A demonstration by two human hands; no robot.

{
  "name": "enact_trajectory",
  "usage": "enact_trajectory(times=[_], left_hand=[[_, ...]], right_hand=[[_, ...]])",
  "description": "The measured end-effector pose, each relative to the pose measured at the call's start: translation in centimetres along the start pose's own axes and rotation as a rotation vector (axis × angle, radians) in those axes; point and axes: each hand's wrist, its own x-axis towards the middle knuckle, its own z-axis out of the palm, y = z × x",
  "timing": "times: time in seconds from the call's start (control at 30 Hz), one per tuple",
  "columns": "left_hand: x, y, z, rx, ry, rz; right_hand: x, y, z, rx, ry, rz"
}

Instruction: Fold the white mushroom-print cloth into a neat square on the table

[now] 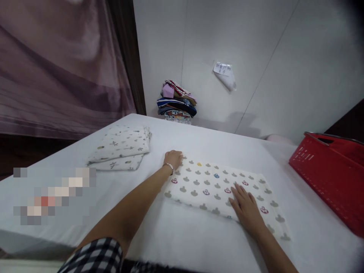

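A cream cloth [196, 182] printed with grey mushroom-like shapes and a few coloured ones lies spread in a flat rectangle on the white table. At its far left corner, my left hand [173, 158] has its fingers curled over the edge, pinching the fabric. My right hand [243, 203] rests palm down on the right half of the cloth, fingers stretched out. Left of my left hand sits a folded white cloth [122, 146] with small plant-like prints, apart from both hands.
A red plastic basket [327, 178] stands at the table's right edge. Folded fabrics [176, 100] are stacked by the wall behind the white table [182, 239]. A labelled plastic pouch [224, 74] hangs on the wall. A mauve curtain [62, 68] hangs at left; a pixelated patch covers part of the table's left.
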Motion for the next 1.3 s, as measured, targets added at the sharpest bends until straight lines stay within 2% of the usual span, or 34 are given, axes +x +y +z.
enact_trajectory(times=[0.2, 0.37, 0.5, 0.63, 0.83, 1.13, 1.3], left_hand=[[2.0, -0.4, 0.1, 0.074, -0.003, 0.105], [2.6, -0.1, 0.2, 0.105, -0.011, 0.092], [2.6, -0.3, 0.0, 0.073, -0.012, 0.081], [2.7, -0.8, -0.2, -0.009, 0.026, 0.145], [3.9, -1.2, 0.1, -0.081, -0.026, 0.017], [3.8, -1.0, -0.4, -0.048, -0.023, 0.039], [4.1, -1.3, -0.9, 0.041, -0.111, 0.033]], right_hand=[[0.0, -0.1, -0.2, 0.027, -0.010, 0.012], [0.0, -0.1, -0.3, 0.036, -0.007, 0.012], [-0.1, -0.2, -0.4, 0.046, -0.007, 0.014], [-0.1, -0.3, -0.5, 0.057, 0.011, 0.008], [-0.1, -0.3, -0.5, 0.049, 0.016, 0.006], [-0.1, -0.6, -0.8, 0.041, 0.003, 0.027], [-0.1, -0.6, -0.8, 0.050, 0.002, 0.028]])
